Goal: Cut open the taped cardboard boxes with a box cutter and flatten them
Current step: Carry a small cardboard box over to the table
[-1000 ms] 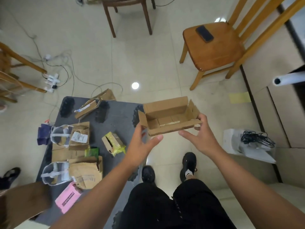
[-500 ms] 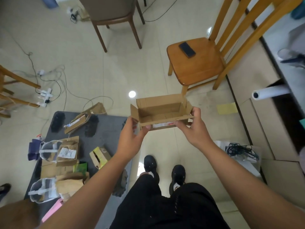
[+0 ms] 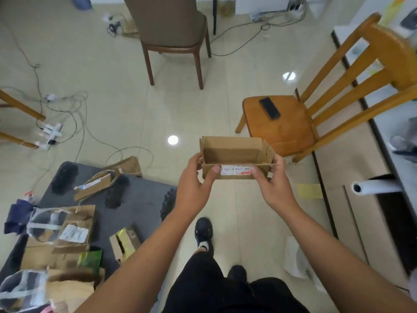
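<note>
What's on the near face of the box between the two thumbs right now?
In the head view, a white shipping label lies on the cardboard box between the left hand thumb and the right hand thumb.

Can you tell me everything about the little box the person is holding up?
The cardboard box is small, brown and long, open on top and looks empty inside. Its flaps stand up. A white label with red edging sits on the near side. The left hand and right hand grip its two ends, holding it in the air above the floor.

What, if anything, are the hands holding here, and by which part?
Both hold the small open brown cardboard box: the left hand pinches its left end, the right hand its right end, thumbs on the labelled near wall.
</note>
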`<state>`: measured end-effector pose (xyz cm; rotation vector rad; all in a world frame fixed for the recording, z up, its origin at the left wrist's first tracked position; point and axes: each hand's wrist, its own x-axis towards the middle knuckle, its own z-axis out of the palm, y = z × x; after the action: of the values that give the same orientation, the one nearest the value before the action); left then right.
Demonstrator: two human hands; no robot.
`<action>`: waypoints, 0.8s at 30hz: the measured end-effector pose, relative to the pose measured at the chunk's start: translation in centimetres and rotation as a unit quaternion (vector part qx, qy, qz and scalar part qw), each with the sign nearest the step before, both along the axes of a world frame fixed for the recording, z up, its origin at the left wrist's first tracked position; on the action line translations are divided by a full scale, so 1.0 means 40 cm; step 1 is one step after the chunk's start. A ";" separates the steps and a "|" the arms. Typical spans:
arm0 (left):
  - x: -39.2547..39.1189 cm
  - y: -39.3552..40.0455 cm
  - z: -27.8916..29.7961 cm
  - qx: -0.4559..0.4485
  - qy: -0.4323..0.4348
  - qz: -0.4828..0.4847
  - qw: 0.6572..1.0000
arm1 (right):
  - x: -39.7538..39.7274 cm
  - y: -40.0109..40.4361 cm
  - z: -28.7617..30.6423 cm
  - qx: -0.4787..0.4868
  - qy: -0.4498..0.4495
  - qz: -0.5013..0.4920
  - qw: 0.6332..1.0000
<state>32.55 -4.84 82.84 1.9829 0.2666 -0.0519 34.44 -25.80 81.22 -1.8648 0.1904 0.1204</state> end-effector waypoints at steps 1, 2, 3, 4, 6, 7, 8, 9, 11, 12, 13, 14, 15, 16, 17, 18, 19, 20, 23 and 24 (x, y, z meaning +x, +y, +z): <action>0.034 0.021 0.004 0.000 -0.002 0.001 1.000 | 0.036 0.020 0.007 -0.004 -0.001 0.000 1.000; 0.066 0.039 0.010 -0.002 -0.006 0.002 1.000 | 0.069 0.039 0.015 -0.006 -0.002 -0.001 1.000; 0.099 0.056 0.017 -0.003 -0.011 0.001 1.000 | 0.099 0.058 0.022 -0.007 -0.003 -0.005 1.000; 0.130 0.070 0.024 -0.002 -0.016 0.000 1.000 | 0.125 0.075 0.029 -0.010 -0.005 -0.009 1.000; 0.186 0.093 0.032 0.001 -0.023 -0.007 1.000 | 0.172 0.100 0.043 -0.014 -0.013 -0.013 1.000; 0.210 0.101 0.033 0.001 -0.025 -0.010 1.000 | 0.192 0.109 0.050 -0.011 -0.016 -0.012 1.000; 0.230 0.108 0.032 -0.001 -0.025 -0.013 1.000 | 0.211 0.115 0.056 -0.008 -0.018 -0.010 1.000; 0.248 0.115 0.030 -0.001 -0.023 -0.016 1.000 | 0.230 0.118 0.061 -0.008 -0.022 -0.008 1.000; 0.280 0.124 0.021 0.001 -0.014 -0.019 1.000 | 0.269 0.119 0.065 -0.010 -0.028 0.001 1.000; 0.297 0.127 0.017 0.001 -0.008 -0.022 1.000 | 0.289 0.117 0.064 -0.010 -0.027 0.007 1.000; 0.315 0.130 0.013 0.000 -0.001 -0.027 1.000 | 0.310 0.115 0.063 -0.010 -0.024 0.015 1.000; 0.333 0.131 0.010 -0.002 0.005 -0.032 0.999 | 0.330 0.111 0.060 -0.011 -0.020 0.022 0.999; 0.353 0.132 0.008 -0.004 0.011 -0.036 0.999 | 0.352 0.107 0.057 -0.010 -0.014 0.030 0.999; 0.372 0.132 0.008 -0.005 0.014 -0.037 0.999 | 0.376 0.103 0.052 -0.009 -0.008 0.036 0.999; 0.392 0.129 0.009 -0.008 0.019 -0.034 0.999 | 0.402 0.098 0.047 -0.006 -0.005 0.041 0.999; 0.413 0.125 0.011 -0.011 0.027 -0.029 0.999 | 0.430 0.091 0.041 -0.002 -0.002 0.046 0.999; 0.434 0.118 0.014 -0.013 0.037 -0.023 0.999 | 0.460 0.084 0.034 0.001 0.002 0.050 0.999; 0.456 0.108 0.015 -0.014 0.046 -0.019 0.999 | 0.491 0.075 0.028 0.004 0.006 0.053 0.999; 0.534 0.063 0.020 -0.002 0.061 -0.010 0.998 | 0.584 0.036 0.012 0.017 0.015 0.057 0.998; 0.564 0.044 0.021 -0.002 0.069 -0.004 0.998 | 0.618 0.019 0.010 0.028 0.019 0.058 0.998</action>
<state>55.10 -3.08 83.69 1.9786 0.3469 -0.1949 59.14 -25.04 81.61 -1.8191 0.1032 0.2391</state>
